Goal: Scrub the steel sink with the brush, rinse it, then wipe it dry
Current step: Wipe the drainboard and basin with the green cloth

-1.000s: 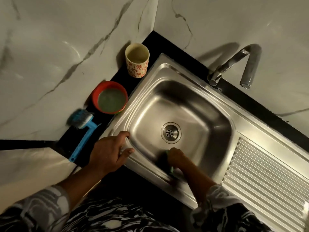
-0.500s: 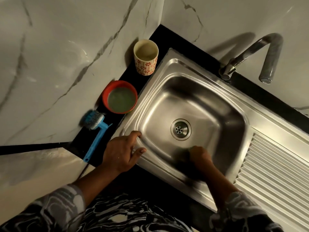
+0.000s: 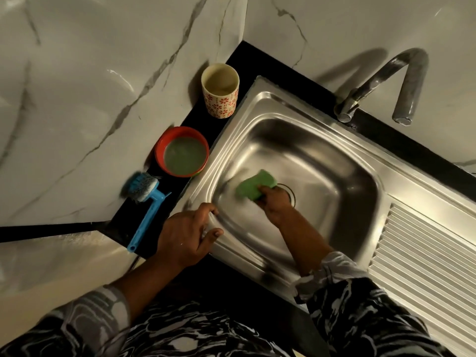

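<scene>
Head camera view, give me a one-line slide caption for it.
Right hand scrubs the steel sink with a green sponge, left hand resting on its rim, blue brush lying on the counter.

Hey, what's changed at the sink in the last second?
The right hand, gripping the green scouring sponge, swept from the near wall of the steel sink up across its floor to the round drain. The left hand stays resting on the rim; the blue-handled brush stays untouched on the black counter.
</scene>
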